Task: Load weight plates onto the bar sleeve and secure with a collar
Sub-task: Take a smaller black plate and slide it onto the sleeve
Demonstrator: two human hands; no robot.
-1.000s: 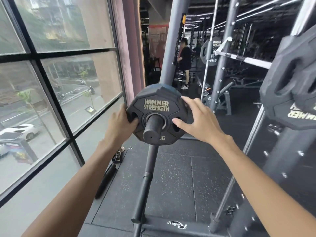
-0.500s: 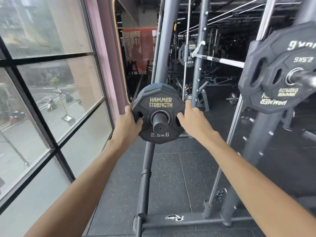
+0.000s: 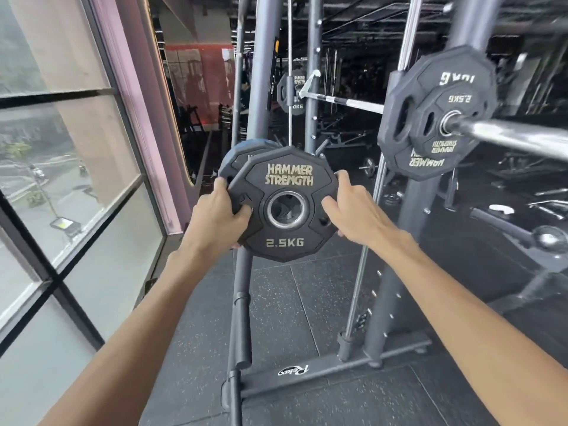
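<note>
Plate [image 3: 289, 241] unracked, between both hands [image 3: 219, 212] [image 3: 358, 210]

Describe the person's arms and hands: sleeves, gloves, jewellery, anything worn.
Left forearm and right forearm are bare to the frame edge: no sleeves. The left hand and right hand wear no gloves; no watch, wristband or ring is visible.

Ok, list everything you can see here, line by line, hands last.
2.5 kg plate: one, black with gold lettering, held in front of the rack, hole empty.
Stored plates: at least two, black and blue-rimmed, just behind the held plate.
Bar sleeve: one, chrome, right.
Loaded plates: two, black, on the sleeve.
Far plate: one, black, background.
Rack upright: one, grey, centre.
Window: one, left.
Floor: black speckled.
Left hand: grips the plate's left edge.
Right hand: grips its right edge.
</note>
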